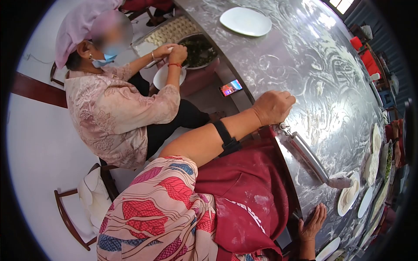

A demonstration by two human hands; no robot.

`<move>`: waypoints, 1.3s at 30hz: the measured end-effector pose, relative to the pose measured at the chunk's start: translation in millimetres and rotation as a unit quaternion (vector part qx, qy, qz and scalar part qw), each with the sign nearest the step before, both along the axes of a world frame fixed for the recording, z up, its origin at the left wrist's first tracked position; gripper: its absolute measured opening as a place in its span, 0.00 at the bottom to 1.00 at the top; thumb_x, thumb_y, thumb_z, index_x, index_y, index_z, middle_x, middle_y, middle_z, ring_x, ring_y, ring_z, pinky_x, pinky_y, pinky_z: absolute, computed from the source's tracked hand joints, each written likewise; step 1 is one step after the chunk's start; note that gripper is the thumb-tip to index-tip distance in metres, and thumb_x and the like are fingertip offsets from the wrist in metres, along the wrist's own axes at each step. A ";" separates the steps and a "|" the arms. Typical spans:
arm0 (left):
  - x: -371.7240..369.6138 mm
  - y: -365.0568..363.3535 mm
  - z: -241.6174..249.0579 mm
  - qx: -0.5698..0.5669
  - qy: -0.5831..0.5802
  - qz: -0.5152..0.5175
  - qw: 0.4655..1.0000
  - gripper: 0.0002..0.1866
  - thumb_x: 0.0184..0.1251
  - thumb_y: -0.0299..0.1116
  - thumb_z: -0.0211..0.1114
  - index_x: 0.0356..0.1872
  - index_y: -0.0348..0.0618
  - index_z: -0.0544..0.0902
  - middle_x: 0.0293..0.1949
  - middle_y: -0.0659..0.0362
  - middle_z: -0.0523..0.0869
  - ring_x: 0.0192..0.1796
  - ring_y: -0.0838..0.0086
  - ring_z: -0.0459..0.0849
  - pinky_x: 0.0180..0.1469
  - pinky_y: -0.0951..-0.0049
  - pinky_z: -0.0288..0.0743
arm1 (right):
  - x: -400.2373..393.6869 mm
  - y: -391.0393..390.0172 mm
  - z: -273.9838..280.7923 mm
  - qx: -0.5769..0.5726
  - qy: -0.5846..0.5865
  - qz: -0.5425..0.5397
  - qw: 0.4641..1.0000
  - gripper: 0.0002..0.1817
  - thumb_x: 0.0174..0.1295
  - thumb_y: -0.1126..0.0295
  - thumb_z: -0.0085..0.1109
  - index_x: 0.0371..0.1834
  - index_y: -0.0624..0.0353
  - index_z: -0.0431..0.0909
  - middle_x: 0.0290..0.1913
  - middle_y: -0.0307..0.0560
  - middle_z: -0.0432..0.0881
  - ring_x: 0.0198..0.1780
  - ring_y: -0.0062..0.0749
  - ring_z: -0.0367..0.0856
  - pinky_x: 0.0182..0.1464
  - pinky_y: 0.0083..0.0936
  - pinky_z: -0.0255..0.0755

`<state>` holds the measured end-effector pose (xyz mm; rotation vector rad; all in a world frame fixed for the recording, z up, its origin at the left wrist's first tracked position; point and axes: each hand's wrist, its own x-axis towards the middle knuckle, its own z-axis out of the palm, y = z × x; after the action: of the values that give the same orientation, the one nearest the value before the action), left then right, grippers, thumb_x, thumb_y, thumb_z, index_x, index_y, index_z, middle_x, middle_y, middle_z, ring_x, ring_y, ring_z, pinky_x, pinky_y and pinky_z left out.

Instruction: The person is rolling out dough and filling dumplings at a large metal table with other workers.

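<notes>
My left hand [274, 106] is held over the steel table's edge with its fingers curled closed; anything inside them is hidden. Just beside it lies a metal rolling pin [308, 156] with a grey handle, not in the hand's grip. My right hand [312, 224] rests on the near edge of the table, fingers spread and holding nothing. Past the rolling pin's far handle, a white plate [342, 209] carries a stack of thin round dough wrappers [349, 195].
The table [313, 69] is streaked with flour and holds an oval white plate [246, 21]. A phone [230, 88] sits by its edge. A seated co-worker [117, 104] works beside a bowl of green filling [196, 50] and a tray of dumplings [172, 32]. A chair [72, 217] stands behind.
</notes>
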<state>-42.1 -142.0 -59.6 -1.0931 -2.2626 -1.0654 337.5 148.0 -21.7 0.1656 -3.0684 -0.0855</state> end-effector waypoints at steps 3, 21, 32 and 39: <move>-0.3 0.1 0.1 -0.001 0.002 0.000 1.000 0.06 0.55 0.31 0.61 0.31 0.42 0.75 0.28 0.54 0.77 0.33 0.58 0.80 0.36 0.61 0.75 | 0.2 0.6 -0.7 0.000 0.002 0.001 1.000 0.42 0.62 0.44 0.47 0.67 0.71 0.56 0.66 0.65 0.61 0.67 0.64 0.57 0.68 0.53 0.52; -0.8 0.3 -1.5 0.009 0.000 -0.007 1.000 0.05 0.56 0.31 0.60 0.31 0.42 0.76 0.29 0.54 0.77 0.34 0.58 0.80 0.38 0.61 0.75 | 0.6 0.7 -0.5 -0.001 0.001 0.001 1.000 0.43 0.61 0.44 0.49 0.68 0.71 0.56 0.66 0.65 0.61 0.67 0.64 0.58 0.68 0.54 0.52; -0.5 0.2 -0.4 0.001 0.001 -0.005 1.000 0.06 0.56 0.31 0.61 0.31 0.42 0.76 0.29 0.54 0.76 0.34 0.58 0.80 0.37 0.61 0.75 | 0.9 1.1 -1.7 -0.002 0.004 0.000 1.000 0.43 0.61 0.44 0.48 0.68 0.71 0.56 0.66 0.65 0.62 0.67 0.64 0.58 0.68 0.54 0.52; -0.3 0.2 -1.1 0.002 -0.003 -0.007 1.000 0.06 0.56 0.31 0.61 0.31 0.42 0.75 0.29 0.54 0.77 0.34 0.58 0.80 0.38 0.61 0.74 | 0.1 -0.2 0.2 0.000 0.002 0.004 1.000 0.42 0.61 0.45 0.48 0.67 0.71 0.56 0.66 0.65 0.62 0.67 0.65 0.58 0.68 0.54 0.52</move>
<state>-42.4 -141.8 -60.7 -1.1061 -2.2602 -1.0800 337.6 147.8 -21.5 0.1784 -3.0626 -0.0865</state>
